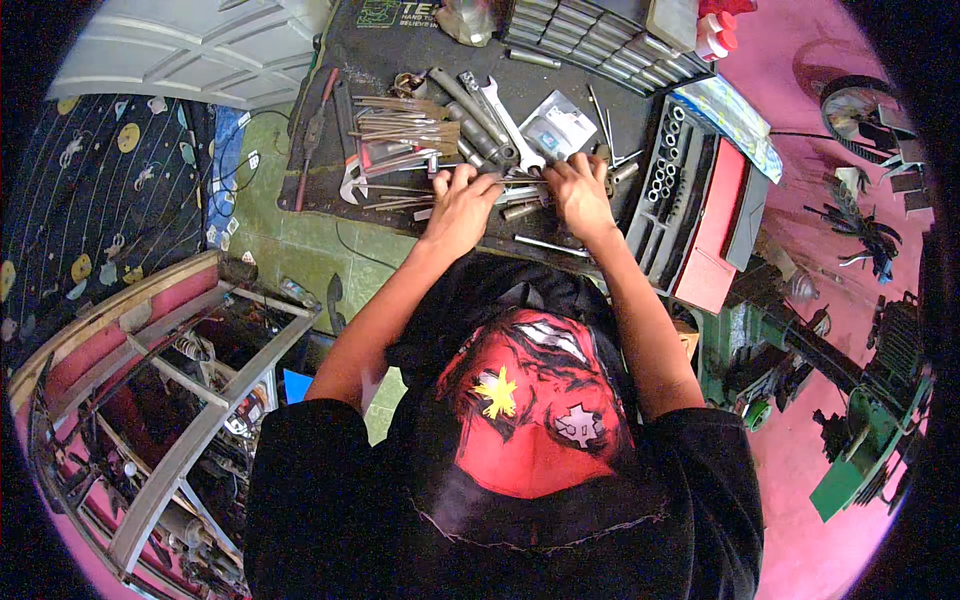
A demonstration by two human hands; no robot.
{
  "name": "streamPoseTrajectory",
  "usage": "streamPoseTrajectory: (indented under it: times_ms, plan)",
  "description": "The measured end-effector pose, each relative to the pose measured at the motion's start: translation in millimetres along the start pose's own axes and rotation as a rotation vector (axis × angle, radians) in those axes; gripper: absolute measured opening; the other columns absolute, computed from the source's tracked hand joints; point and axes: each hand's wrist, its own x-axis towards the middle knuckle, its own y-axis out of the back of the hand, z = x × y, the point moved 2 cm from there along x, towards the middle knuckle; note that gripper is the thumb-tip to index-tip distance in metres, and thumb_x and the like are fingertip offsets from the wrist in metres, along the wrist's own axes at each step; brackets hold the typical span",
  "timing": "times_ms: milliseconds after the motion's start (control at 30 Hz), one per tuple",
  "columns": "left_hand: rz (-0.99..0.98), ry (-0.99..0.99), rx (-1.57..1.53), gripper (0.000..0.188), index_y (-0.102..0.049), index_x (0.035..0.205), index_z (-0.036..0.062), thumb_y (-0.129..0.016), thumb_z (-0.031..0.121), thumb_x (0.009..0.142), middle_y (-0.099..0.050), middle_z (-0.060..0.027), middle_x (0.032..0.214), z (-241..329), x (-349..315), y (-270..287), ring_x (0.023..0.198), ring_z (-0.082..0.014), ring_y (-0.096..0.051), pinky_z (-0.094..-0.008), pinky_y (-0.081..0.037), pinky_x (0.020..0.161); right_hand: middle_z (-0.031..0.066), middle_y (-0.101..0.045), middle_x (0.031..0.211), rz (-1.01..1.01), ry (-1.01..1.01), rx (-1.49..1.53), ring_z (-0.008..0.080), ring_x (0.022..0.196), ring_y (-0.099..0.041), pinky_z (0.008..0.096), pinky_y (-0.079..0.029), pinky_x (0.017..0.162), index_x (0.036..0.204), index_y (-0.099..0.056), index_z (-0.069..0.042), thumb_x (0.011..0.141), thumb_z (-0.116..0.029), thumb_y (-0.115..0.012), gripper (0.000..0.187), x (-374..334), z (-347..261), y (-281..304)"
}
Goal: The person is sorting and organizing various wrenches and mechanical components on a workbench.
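Observation:
Both of my hands are on a heap of metal tools near the front edge of a dark workbench [390,62]. My left hand [462,210] has its fingers curled down over thin rods and tools. Close to the ring end of a large silver wrench [508,115], my right hand [580,198] also bends its fingers down. What either hand grips is hidden under the fingers. Thin metal bars lie between the hands. Beyond them are thick steel tubes [465,105], a bundle of brownish rods [405,130] and a clear plastic packet [560,127]. An adjustable wrench [353,182] lies left of my left hand.
A socket tray [652,210] with a red case part [712,225] lies at the bench's right side. A rack of compartments [600,45] stands at the back. Left below is a metal frame [190,440]; green machinery [855,440] stands at the right.

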Motion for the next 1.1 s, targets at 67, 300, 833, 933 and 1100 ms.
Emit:
streamPoseTrajectory:
  times_ms: [67,300,833,933,1100]
  plan:
    - [-0.028,-0.011,-0.053,0.038,-0.077,0.122,0.0131,-0.072,0.008,0.084,-0.071,0.0017,0.132,-1,5,0,0.123,-0.0255,-0.054,-0.0503,-0.034,0.104,0.0076,-0.069,0.116,-0.096,-0.056,-0.043,0.0295,0.120,-0.056,0.0578,-0.037,0.112,0.110,-0.074,-0.009,0.094,-0.015,-0.059,0.022,-7,4,-3]
    - [0.090,0.070,-0.140,0.030,-0.078,0.112,0.0143,-0.077,0.010,0.083,-0.073,0.0006,0.122,-28,-14,26,0.122,-0.0259,-0.056,-0.0497,-0.034,0.104,0.0114,-0.066,0.117,0.042,-0.205,0.048,0.0352,0.118,-0.056,0.0596,-0.037,0.110,0.118,-0.069,-0.008,0.088,-0.008,-0.062,0.031,-9,-18,8]
    - [0.182,0.280,0.051,0.024,-0.079,0.109,0.0160,-0.079,0.012,0.085,-0.071,-0.0001,0.115,-141,-83,61,0.121,-0.0260,-0.056,-0.0490,-0.033,0.101,0.0062,-0.070,0.112,-0.117,0.000,0.219,0.0309,0.118,-0.057,0.0506,-0.039,0.104,0.115,-0.074,-0.010,0.089,-0.015,-0.072,0.027,62,-132,-10]
    - [0.173,0.243,0.066,0.019,-0.081,0.106,0.0164,-0.078,0.015,0.087,-0.070,0.0000,0.113,-143,-80,64,0.118,-0.0258,-0.057,-0.0491,-0.033,0.100,0.0055,-0.069,0.111,-0.086,0.013,0.184,0.0305,0.116,-0.057,0.0502,-0.039,0.103,0.116,-0.074,-0.010,0.091,-0.015,-0.071,0.026,69,-150,-22]
    - [0.173,0.257,0.056,0.017,-0.081,0.106,0.0166,-0.078,0.018,0.088,-0.070,0.0014,0.112,-146,-83,59,0.118,-0.0249,-0.057,-0.0495,-0.032,0.100,0.0070,-0.067,0.113,-0.047,-0.052,0.197,0.0306,0.117,-0.056,0.0504,-0.040,0.101,0.116,-0.075,-0.013,0.092,-0.018,-0.070,0.025,77,-162,-37]
